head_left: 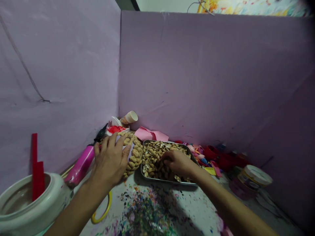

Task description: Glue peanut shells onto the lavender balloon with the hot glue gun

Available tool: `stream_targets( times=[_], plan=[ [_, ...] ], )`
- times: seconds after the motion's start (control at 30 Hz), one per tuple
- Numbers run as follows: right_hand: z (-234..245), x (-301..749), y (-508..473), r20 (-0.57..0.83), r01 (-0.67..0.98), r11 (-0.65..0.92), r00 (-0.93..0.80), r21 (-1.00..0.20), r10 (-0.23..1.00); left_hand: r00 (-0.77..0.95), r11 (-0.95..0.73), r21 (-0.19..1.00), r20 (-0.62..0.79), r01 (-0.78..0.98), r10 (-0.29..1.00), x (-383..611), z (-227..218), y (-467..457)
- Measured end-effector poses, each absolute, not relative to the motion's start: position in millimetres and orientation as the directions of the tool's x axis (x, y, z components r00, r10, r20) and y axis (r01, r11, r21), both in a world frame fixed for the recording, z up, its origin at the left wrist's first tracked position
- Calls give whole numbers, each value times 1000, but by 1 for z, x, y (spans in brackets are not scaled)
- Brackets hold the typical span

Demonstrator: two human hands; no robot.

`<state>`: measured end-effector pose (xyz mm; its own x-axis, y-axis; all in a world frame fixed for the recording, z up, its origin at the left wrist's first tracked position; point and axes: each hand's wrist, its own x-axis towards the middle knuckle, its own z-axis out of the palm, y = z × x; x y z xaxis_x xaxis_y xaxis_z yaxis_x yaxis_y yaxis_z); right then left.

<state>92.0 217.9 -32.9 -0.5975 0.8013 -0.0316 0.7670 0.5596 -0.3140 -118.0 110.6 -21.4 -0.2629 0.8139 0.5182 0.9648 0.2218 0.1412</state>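
Note:
My left hand rests on a heap of whole peanuts in a bag, fingers spread and curled over the bag's edge. To its right stands a metal tray filled with broken peanut shells. My right hand is inside the tray, fingers curled down into the shells; whether it holds anything is hidden.
A white ceramic pot with a red stick stands at the near left. A pink bottle, a yellow ring, a paper cup, pink paper, coloured balloons and a lidded jar lie around. Purple walls enclose the paint-spattered table.

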Motion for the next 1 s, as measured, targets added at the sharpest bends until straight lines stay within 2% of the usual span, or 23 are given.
stream_targets(
  times=[0.13,0.7,0.87,1.0],
  plan=[
    [-32,76,213,23,809,539,-549,-234,835,-260,217,144,522,965,812,-119,-23,112],
    [-62,25,203,35,863,503,-502,-48,864,-252,203,151,520,967,816,-115,-21,109],
    [-55,37,207,78,882,469,-465,-50,882,-250,199,154,522,968,816,-115,-21,109],
    [-39,62,214,131,900,418,-403,-121,906,-251,198,156,522,968,815,-115,-22,109]
  ],
)
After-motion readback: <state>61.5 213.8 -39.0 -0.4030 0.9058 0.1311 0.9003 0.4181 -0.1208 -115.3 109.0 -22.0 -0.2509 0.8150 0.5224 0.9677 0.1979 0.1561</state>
